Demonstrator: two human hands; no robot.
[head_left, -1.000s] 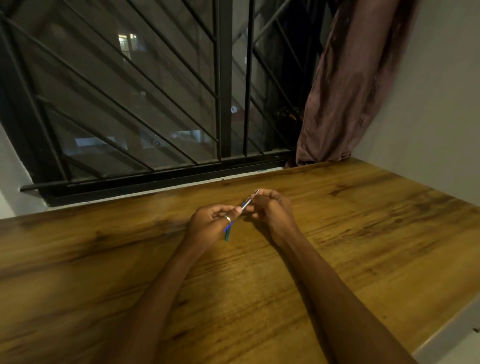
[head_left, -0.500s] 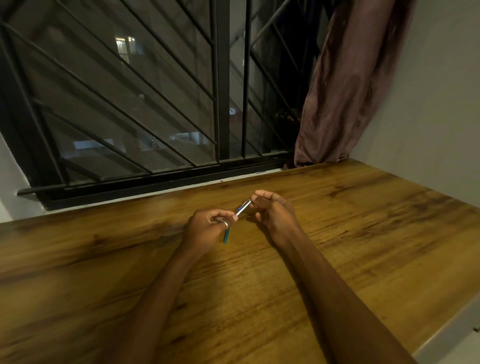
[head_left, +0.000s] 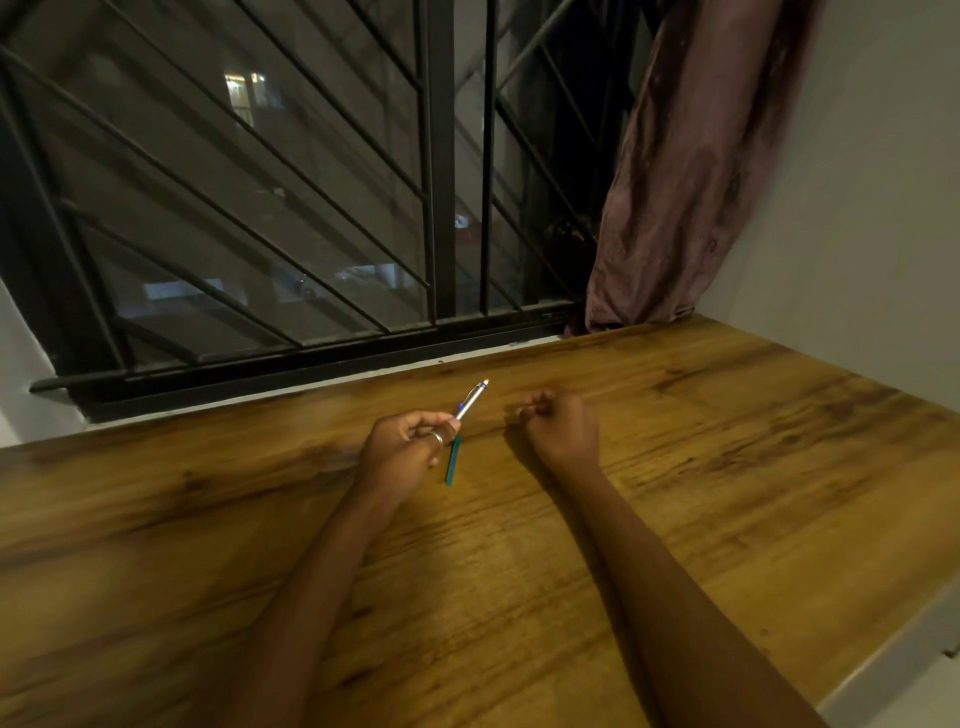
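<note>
Since half a second ago the right hand (head_left: 561, 428) has drawn off the pen (head_left: 471, 399) and rests on the wooden table (head_left: 701, 467), fingers curled; whether they pinch anything cannot be told. The left hand (head_left: 405, 449) grips the pen mid-shaft, just above the table, silver end toward the window (head_left: 260, 208).

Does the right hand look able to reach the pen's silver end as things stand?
Probably yes. The right hand rests on the table close beside the pen, whose silver end sticks out free of the left hand; only bare wood lies between. Its curled fingers would have to open first.
</note>
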